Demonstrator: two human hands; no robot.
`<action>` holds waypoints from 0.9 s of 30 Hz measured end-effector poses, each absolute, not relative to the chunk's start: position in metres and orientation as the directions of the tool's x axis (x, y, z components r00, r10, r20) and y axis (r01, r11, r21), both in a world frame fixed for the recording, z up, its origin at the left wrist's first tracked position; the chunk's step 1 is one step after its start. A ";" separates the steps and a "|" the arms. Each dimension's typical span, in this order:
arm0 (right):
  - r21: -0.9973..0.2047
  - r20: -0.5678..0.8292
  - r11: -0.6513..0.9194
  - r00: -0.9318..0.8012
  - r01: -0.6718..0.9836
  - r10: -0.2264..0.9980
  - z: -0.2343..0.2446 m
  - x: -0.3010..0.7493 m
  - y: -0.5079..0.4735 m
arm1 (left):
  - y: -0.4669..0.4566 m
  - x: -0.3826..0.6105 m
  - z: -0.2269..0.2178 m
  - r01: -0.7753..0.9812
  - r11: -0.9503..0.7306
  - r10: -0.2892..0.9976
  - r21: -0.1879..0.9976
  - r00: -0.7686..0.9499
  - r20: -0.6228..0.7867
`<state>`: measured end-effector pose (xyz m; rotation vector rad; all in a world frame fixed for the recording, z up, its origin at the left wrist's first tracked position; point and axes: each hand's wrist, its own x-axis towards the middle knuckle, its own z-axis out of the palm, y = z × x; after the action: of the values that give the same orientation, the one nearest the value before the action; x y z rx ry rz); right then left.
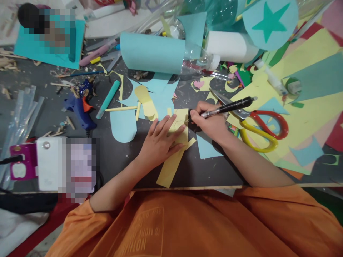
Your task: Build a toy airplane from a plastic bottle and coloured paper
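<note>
My left hand (160,142) lies flat with fingers spread over a small yellow paper piece (182,116), which bears a thin drawn curve. My right hand (210,121) is closed around a black and silver pen (230,106), its tip end at the paper's right edge, mostly hidden by the fingers. A yellow paper strip (170,169) runs out from below my left hand toward the table's front edge. Left of that hand are a light blue rounded paper piece (123,125) and a yellow paper cutout (146,101). A light blue paper square (209,145) lies beneath my right wrist.
Scissors (246,121) with red and yellow handles lie beside my right forearm. A blue glue gun (81,110) rests at left, near clear glue sticks (20,125). Behind my hands lies a plastic bottle wrapped in blue paper (154,53). Paper scraps cover the right side.
</note>
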<state>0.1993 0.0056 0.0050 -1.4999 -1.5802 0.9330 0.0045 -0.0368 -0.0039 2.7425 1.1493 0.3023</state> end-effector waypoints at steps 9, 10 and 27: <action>-0.876 0.038 0.030 0.007 0.481 0.999 0.006 0.199 0.006 | -0.037 0.005 -0.004 0.689 -0.691 0.720 0.220 0.684 0.117; -0.874 0.033 0.023 0.011 0.485 0.999 0.006 0.199 0.006 | -0.037 0.005 -0.003 0.690 -0.689 0.721 0.221 0.684 0.112; -0.913 -0.009 -0.064 0.139 0.402 0.990 0.002 0.200 0.007 | -0.037 0.005 -0.003 0.692 -0.681 0.725 0.241 0.683 0.087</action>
<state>0.2002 0.0069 0.0019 -1.5989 -1.3827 0.9070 0.0051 -0.0366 -0.0033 2.7056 1.1510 0.2602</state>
